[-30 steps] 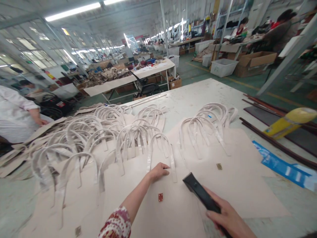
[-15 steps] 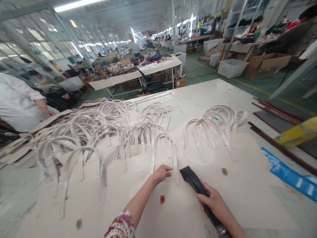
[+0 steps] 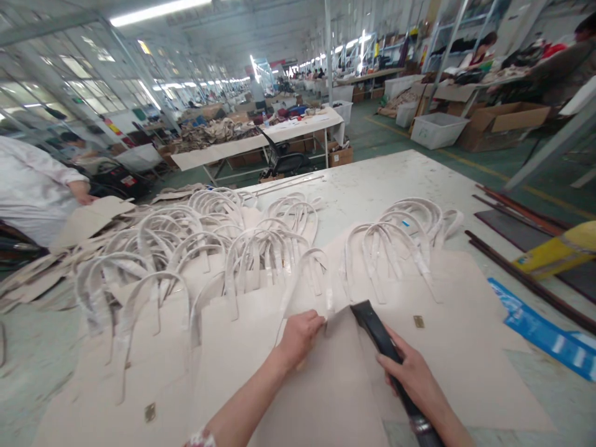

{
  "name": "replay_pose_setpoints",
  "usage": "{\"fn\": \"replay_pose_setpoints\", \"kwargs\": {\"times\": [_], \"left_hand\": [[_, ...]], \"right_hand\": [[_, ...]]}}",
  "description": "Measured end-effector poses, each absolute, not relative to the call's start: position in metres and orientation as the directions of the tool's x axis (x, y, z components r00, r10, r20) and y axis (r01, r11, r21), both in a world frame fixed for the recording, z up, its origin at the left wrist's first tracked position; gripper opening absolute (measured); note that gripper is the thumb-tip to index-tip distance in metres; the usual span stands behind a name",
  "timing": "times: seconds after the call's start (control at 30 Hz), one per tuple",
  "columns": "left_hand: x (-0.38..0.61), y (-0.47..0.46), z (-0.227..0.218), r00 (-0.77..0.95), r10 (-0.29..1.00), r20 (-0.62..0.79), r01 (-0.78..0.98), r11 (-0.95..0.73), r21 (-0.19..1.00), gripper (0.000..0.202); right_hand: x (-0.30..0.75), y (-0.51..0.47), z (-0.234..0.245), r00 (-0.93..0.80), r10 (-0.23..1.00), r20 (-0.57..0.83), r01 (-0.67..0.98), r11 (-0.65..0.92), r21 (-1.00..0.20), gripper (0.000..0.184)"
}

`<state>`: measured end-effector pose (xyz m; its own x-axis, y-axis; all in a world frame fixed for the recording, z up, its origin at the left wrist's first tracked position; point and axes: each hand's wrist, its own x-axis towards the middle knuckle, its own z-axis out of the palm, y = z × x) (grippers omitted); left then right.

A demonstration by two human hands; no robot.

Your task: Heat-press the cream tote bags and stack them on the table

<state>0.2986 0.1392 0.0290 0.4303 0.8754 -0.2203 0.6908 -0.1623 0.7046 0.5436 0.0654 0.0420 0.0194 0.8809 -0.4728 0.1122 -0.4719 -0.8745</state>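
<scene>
My left hand point(image 3: 298, 335) is closed on the top edge of a cream bag panel point(image 3: 321, 391), lifting that edge off the stack, with its white loop handle point(image 3: 311, 273) raised behind. My right hand point(image 3: 412, 375) grips a long black flat tool point(image 3: 378, 332), whose tip lies just right of the lifted edge. Another stack of cream panels point(image 3: 447, 347) with a small brass clasp point(image 3: 418, 321) lies to the right. More panels with white handles point(image 3: 186, 261) fan out over the left side of the table.
A person in a white top point(image 3: 32, 186) works at the table's far left. Dark rods point(image 3: 526, 273), a yellow roll point(image 3: 554, 251) and a blue packet point(image 3: 544, 332) lie at the right. Beyond the white table edge point(image 3: 395, 167) stand other benches, boxes and seated workers.
My left hand has pinched the panel's top edge and lifted it, hiding the red clasp. My right hand has slid the black tool forward. The person at left has picked up a panel.
</scene>
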Motion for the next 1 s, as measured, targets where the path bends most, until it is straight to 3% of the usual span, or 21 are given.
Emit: {"fn": "replay_pose_setpoints", "kwargs": {"times": [0.17, 0.27, 0.43, 0.57, 0.73, 0.9, 1.0], "left_hand": [[0.280, 0.043, 0.025, 0.608, 0.790, 0.082, 0.703, -0.584, 0.406, 0.030], [0.263, -0.016, -0.001, 0.591, 0.801, 0.100, 0.733, -0.584, 0.349, 0.033], [0.242, -0.066, -0.048, 0.410, 0.876, 0.255, 0.864, -0.462, 0.199, 0.039], [0.242, -0.070, -0.055, 0.343, 0.929, 0.141, 0.894, -0.369, 0.254, 0.045], [0.250, -0.064, -0.044, 0.269, 0.957, 0.106, 0.891, -0.289, 0.350, 0.053], [0.256, -0.049, -0.041, 0.218, 0.970, 0.107, 0.909, -0.242, 0.341, 0.061], [0.257, -0.040, -0.043, 0.211, 0.975, 0.077, 0.918, -0.224, 0.327, 0.063]], "right_hand": [[0.568, 0.037, 0.055, 0.142, 0.846, -0.514, 0.167, -0.533, -0.830, 0.074], [0.568, 0.025, 0.061, 0.146, 0.845, -0.514, 0.182, -0.534, -0.826, 0.076], [0.558, 0.014, 0.062, 0.105, 0.838, -0.536, 0.231, -0.545, -0.806, 0.074], [0.549, 0.009, 0.055, 0.048, 0.839, -0.542, 0.238, -0.536, -0.810, 0.071], [0.544, 0.002, 0.043, -0.114, 0.846, -0.521, 0.305, -0.469, -0.829, 0.071], [0.545, -0.003, 0.025, -0.314, 0.814, -0.489, 0.335, -0.387, -0.859, 0.068], [0.544, 0.001, 0.021, -0.334, 0.809, -0.484, 0.319, -0.387, -0.865, 0.069]]}}
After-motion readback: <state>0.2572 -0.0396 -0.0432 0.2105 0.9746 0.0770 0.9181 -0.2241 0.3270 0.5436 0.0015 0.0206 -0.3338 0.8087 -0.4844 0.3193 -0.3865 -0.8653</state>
